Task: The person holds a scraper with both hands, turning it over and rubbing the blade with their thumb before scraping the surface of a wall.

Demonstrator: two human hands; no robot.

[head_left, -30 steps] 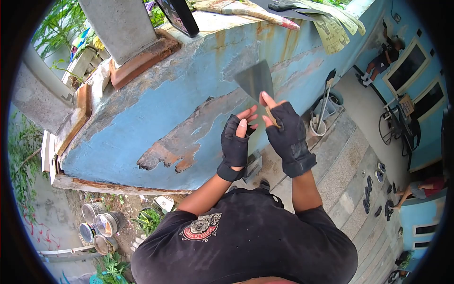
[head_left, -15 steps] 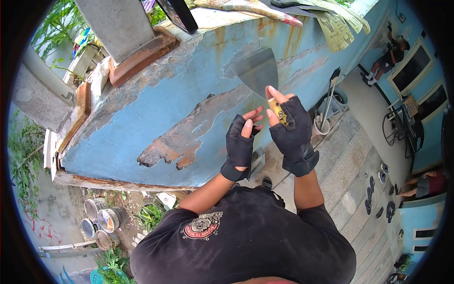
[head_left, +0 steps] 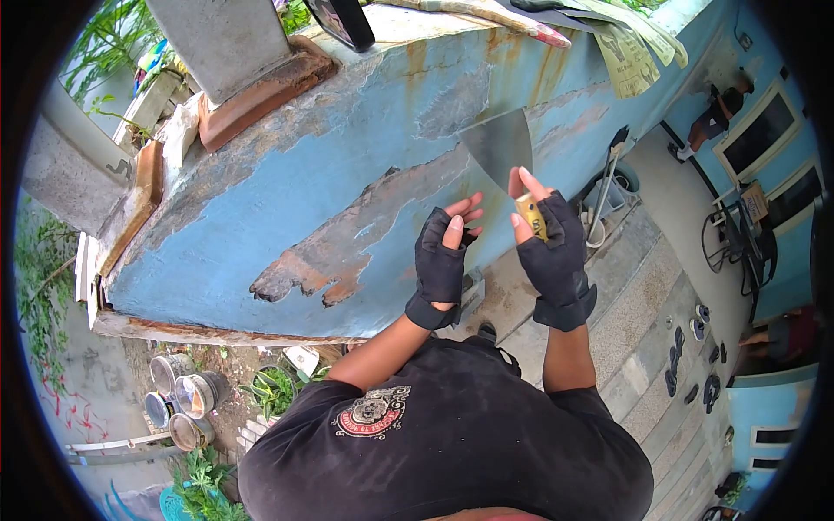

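In the head view my right hand (head_left: 552,256), in a black fingerless glove, is closed round the yellowish handle of a putty knife (head_left: 506,149). Its wide metal blade points up and left, in front of the blue wall (head_left: 226,234). My left hand (head_left: 443,260), gloved the same way, holds nothing; its fingers are loosely bent and apart, beside the right hand. Paint has come away from the wall in a long grey-brown patch (head_left: 347,234) to the left of my hands.
Printed paper sheets (head_left: 627,65) hang over the wall's top, beside a paint-stained, red-tipped tool (head_left: 521,22). Several buckets (head_left: 198,395) stand on the ground at lower left. A pail (head_left: 596,233) with long handles is at right. Another person (head_left: 717,113) stands by the far wall.
My right hand has moved slightly right and down with the putty knife, away from my left hand. The left hand has stayed nearly in place.
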